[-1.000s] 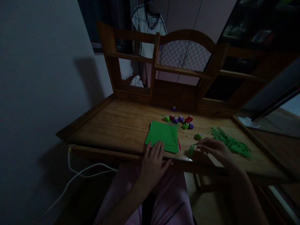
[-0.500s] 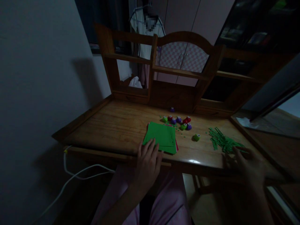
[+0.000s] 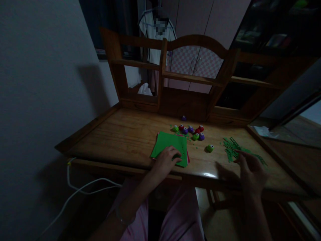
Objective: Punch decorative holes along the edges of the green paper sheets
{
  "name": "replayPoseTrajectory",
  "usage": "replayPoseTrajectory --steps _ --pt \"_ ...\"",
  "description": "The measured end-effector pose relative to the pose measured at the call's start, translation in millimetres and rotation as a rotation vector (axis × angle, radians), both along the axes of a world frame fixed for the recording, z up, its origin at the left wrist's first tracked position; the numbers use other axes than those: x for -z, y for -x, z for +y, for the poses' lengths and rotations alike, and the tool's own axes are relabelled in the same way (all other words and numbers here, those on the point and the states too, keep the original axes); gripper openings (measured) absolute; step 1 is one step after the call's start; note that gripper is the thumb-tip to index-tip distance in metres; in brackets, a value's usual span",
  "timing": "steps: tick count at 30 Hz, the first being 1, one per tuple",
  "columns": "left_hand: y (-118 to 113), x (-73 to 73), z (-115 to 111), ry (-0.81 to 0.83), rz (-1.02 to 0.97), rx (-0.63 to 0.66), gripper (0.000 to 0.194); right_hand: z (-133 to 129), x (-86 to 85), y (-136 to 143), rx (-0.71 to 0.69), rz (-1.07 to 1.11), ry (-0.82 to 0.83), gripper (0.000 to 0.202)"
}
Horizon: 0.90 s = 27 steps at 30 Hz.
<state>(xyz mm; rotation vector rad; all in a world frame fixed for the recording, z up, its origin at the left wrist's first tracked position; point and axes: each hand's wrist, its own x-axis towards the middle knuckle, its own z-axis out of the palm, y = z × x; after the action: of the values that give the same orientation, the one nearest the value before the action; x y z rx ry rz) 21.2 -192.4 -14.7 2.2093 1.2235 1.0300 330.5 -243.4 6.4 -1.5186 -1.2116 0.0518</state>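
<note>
A stack of green paper sheets (image 3: 170, 140) lies near the desk's front edge, with a red sheet peeking out at its right. Small dark marks run along the top sheet's right side. My left hand (image 3: 165, 162) is over the stack's lower part, its fingers bent and apart from the thumb, holding nothing visible. At the right, my right hand (image 3: 253, 172) is raised beside a heap of green paper strips (image 3: 229, 145), some pierced with holes. Its thumb and forefinger come together; whatever lies between them is too dim to make out. A small green craft punch (image 3: 209, 148) sits between the hands.
Several green, red and purple punches (image 3: 190, 129) cluster behind the paper, with tiny green paper bits around them. A wooden shelf unit (image 3: 185, 97) rises at the desk's back. White cable (image 3: 85, 180) hangs at the left front, below the wooden desk (image 3: 120, 134).
My left hand has lifted from lying flat on the paper, its fingers curling and moving right. My right hand has moved left and its fingers have drawn together.
</note>
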Motion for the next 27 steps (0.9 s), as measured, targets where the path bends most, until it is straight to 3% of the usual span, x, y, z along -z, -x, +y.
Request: replayPoseTrajectory --steps 6,12,19,27 --pt "-3.5 5.7 6.2 0.005 0.023 -0.023 0.005 12.5 -8.3 83.9 -0.432 -0.137 0.11 0.02" --pt "-8.2 -0.8 0.8 -0.014 0.147 -0.048 0.001 27.8 1.8 126.5 -0.663 -0.128 0.12 0.022" --pt "-11.5 -0.1 -4.4 -0.055 0.2 -0.094 0.01 30.7 7.1 133.3 -0.739 -0.25 0.199 0.041" --pt "-16.3 2.6 -4.2 -0.079 0.241 -0.138 0.012 34.2 17.3 131.8 -0.709 -0.451 0.279 0.057"
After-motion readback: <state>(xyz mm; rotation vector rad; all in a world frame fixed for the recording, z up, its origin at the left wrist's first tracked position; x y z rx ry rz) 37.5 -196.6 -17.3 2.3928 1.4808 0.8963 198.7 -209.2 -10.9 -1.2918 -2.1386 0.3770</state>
